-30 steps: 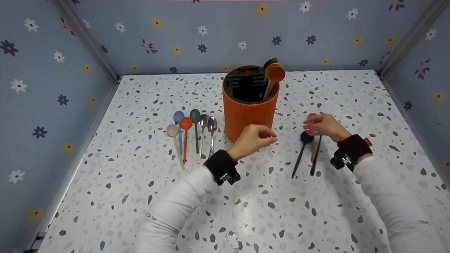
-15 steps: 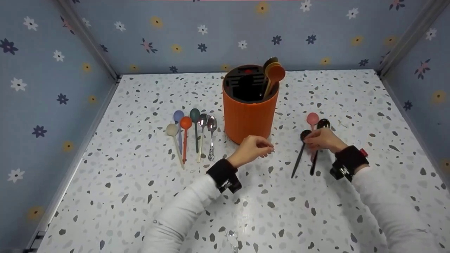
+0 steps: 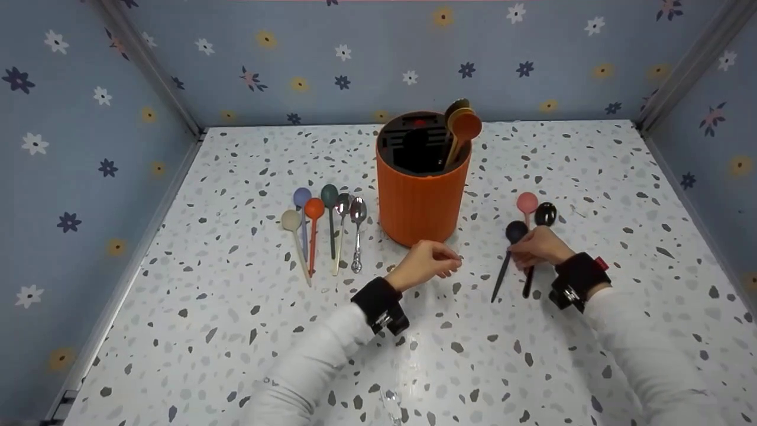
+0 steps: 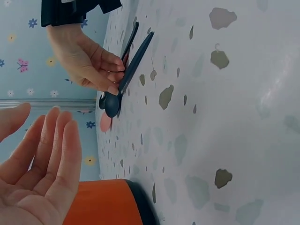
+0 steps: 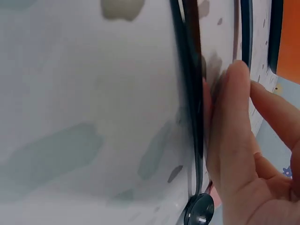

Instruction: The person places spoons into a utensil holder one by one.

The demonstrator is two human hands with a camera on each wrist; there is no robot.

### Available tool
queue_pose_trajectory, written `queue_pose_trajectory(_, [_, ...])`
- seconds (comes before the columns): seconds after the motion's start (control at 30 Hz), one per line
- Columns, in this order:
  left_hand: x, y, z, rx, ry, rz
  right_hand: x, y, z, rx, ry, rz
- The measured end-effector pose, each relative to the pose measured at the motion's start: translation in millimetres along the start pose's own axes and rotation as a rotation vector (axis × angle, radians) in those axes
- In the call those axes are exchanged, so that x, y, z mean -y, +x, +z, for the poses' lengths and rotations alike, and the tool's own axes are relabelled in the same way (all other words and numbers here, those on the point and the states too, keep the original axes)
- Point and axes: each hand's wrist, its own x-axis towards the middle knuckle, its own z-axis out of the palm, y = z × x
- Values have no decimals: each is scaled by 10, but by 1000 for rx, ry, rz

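Observation:
My right hand point(image 3: 541, 245) is down among three spoons right of the orange holder. Its fingertips are right at the matte dark spoon point(image 3: 516, 231), just below the bowl, and the hand overlaps the pink spoon point(image 3: 527, 202). Beside them lies a glossy black spoon point(image 3: 545, 213), its handle partly hidden under the hand. In the right wrist view, long, nearly straight fingers point(image 5: 229, 122) reach between the spoon handles. Near the holder's base, my left hand point(image 3: 423, 263) is held with loosely bent fingers; the left wrist view shows its palm point(image 4: 33, 197) with nothing in it.
An orange cylindrical holder point(image 3: 421, 207) with a black slotted top stands centrally. Several spoons, including an orange-brown one point(image 3: 465, 125), stick up from it. Left of it lie more spoons: beige point(image 3: 291, 220), purple, orange point(image 3: 314, 207), green and metal ones. Floral panels point(image 3: 355, 59) enclose the speckled table.
My right hand has come down from above the pink spoon's bowl toward the handles, uncovering the pink and black bowls. The left hand has shifted slightly nearer me, away from the holder.

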Motion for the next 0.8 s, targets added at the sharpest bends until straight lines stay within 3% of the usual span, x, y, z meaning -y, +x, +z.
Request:
queue_pose_trajectory(0.17, [-122,-106,38,11,-1,-13,16,12,58,-14,56,24])
queue_pose_trajectory(0.53, [248,53,163,35,-19,-58,8,50,105,-35,99,14])
queue_pose_trajectory(0.57, [316,80,169,42,-17,-35,6,52,109,-35,101,12])
queue_pose_trajectory(0.77, [349,76,185,54,-31,-48,-23,70,137,-28,182,27])
queue_pose_trajectory(0.8, [296,52,187,51,-32,-76,-27,70,142,-27,212,32])
